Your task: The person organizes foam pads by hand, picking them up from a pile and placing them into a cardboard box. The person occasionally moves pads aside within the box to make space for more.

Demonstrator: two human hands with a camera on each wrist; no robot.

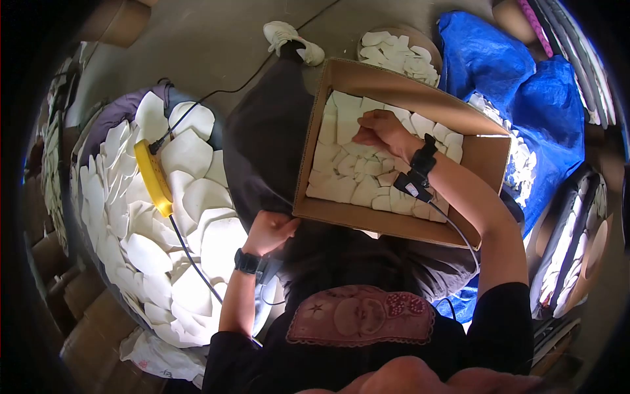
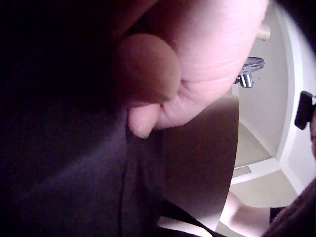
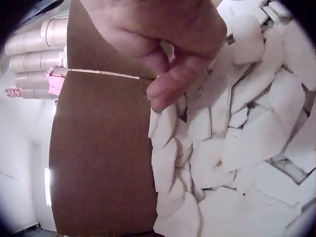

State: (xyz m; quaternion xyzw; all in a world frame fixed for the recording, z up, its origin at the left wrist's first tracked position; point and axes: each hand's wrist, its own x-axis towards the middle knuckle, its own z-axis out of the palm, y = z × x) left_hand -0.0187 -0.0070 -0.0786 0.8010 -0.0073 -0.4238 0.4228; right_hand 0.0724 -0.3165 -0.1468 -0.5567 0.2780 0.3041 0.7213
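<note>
My right hand (image 1: 387, 133) reaches into a cardboard box (image 1: 367, 226) resting on the lap, its fingers bent down over flat white pieces (image 1: 321, 161). In the right wrist view the bunched fingertips (image 3: 163, 94) are right at the top edge of a white piece (image 3: 164, 126) beside the cardboard wall; I cannot tell whether they pinch it. My left hand (image 1: 268, 233) rests on the dark trousers (image 2: 74, 163) by the box's near left corner, with loosely curled fingers (image 2: 143, 121) and nothing visible in them.
A large sack (image 1: 154, 276) of bigger white pieces stands at the left, with a yellow power strip (image 1: 152, 177) and its cable lying across it. Beyond the box is a round container (image 1: 430, 46) of white pieces. Blue sheeting (image 1: 482, 56) spreads at the right.
</note>
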